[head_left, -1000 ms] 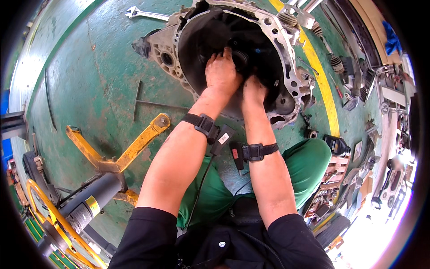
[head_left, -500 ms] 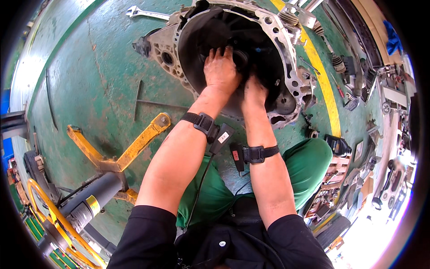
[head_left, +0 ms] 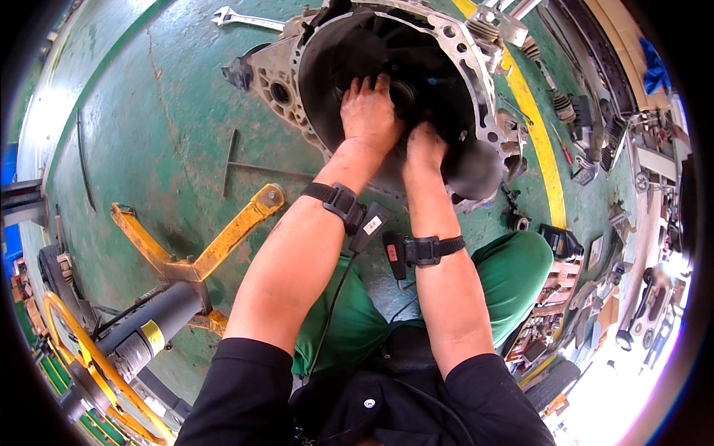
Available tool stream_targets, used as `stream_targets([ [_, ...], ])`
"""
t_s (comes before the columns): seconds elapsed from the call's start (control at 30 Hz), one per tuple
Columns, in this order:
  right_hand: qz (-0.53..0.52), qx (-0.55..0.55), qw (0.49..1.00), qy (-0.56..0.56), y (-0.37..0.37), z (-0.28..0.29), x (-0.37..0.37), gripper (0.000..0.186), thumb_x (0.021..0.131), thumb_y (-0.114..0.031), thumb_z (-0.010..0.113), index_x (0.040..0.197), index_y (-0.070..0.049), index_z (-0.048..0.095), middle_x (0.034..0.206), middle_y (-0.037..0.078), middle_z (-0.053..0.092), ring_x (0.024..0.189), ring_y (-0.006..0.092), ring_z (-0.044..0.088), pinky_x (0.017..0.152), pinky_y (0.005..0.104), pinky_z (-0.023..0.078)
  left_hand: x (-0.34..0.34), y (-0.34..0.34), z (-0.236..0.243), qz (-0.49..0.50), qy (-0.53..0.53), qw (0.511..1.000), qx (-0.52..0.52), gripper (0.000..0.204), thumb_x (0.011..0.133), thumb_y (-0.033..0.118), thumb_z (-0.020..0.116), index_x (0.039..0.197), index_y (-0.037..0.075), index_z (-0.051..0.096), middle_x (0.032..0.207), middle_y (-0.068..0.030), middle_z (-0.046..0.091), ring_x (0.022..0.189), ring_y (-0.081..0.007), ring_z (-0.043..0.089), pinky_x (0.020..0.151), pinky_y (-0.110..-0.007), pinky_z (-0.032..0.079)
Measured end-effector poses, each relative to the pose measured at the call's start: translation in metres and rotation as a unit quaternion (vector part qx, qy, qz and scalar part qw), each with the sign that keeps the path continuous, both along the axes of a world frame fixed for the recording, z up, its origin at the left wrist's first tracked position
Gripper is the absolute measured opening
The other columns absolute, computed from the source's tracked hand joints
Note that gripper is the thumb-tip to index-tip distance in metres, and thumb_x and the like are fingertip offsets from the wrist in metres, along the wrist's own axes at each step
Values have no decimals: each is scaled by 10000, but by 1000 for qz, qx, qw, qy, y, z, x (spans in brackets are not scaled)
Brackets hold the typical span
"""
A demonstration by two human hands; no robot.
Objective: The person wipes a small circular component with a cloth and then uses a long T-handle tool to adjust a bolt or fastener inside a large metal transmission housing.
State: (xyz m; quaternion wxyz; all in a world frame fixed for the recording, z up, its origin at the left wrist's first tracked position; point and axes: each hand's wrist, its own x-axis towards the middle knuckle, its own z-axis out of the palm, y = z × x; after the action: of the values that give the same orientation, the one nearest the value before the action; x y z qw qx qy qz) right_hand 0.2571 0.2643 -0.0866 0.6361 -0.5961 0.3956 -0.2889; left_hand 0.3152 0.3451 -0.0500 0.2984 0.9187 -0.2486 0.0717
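Note:
A large metal bell housing (head_left: 489, 97) lies open toward me, dark inside, with bolt holes round its rim. My left hand (head_left: 370, 111) is inside it, back up, fingers bent against dark parts beside a round central collar (head_left: 404, 95); what they grip is too dark to make out. My right hand (head_left: 424, 145) reaches into the cavity just below and right of that collar, its fingertips hidden in shadow. A black strap with a small box (head_left: 342, 207) circles my left forearm, and another (head_left: 424, 250) my right.
A wrench (head_left: 245, 18) and a T-shaped bar (head_left: 264, 169) lie on the green floor (head_left: 126, 126). A yellow-legged stand (head_left: 230, 230) with a grey cylinder (head_left: 156, 320) is at lower left. Axle shafts (head_left: 550, 82), loose parts and a wooden pallet (head_left: 558, 282) line the right.
Little differs. Both my hands stay inside the housing with very small shifts, and the housing sits a few pixels higher and farther right in the view.

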Motion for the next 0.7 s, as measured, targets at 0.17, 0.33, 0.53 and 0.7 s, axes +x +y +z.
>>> stream_targets([
  [0.17,-6,180,983,-36,11,19,-3,464,993,-199,513,1381,50,458,1377,119,528,1214,214,524,1035,339,416,1,4,-6,14,-12,1000,19,734,715,427,755,1268,-4,539,1204,-236,613,1176,-437,537,1059,-457,392],
  [0.33,-4,6,999,32,2,7,-1,413,999,-177,482,1360,23,497,1368,128,540,1239,229,511,1048,335,390,0,1,-3,8,-11,1000,14,716,722,408,750,1269,-4,540,1192,-224,618,1172,-436,538,1051,-461,397],
  [0.53,-9,170,983,-61,2,4,-4,423,984,-175,509,1355,29,497,1337,111,559,1191,217,538,1018,336,420,-1,1,-1,10,-6,1000,29,696,736,375,741,1282,-2,532,1205,-221,612,1183,-435,530,1049,-459,399],
  [0.7,-33,283,956,-68,4,11,-5,447,962,-178,563,1353,29,500,1320,100,565,1169,207,545,1002,329,438,-2,3,0,14,0,999,38,705,738,366,738,1299,0,520,1219,-220,607,1191,-433,526,1057,-454,394],
])
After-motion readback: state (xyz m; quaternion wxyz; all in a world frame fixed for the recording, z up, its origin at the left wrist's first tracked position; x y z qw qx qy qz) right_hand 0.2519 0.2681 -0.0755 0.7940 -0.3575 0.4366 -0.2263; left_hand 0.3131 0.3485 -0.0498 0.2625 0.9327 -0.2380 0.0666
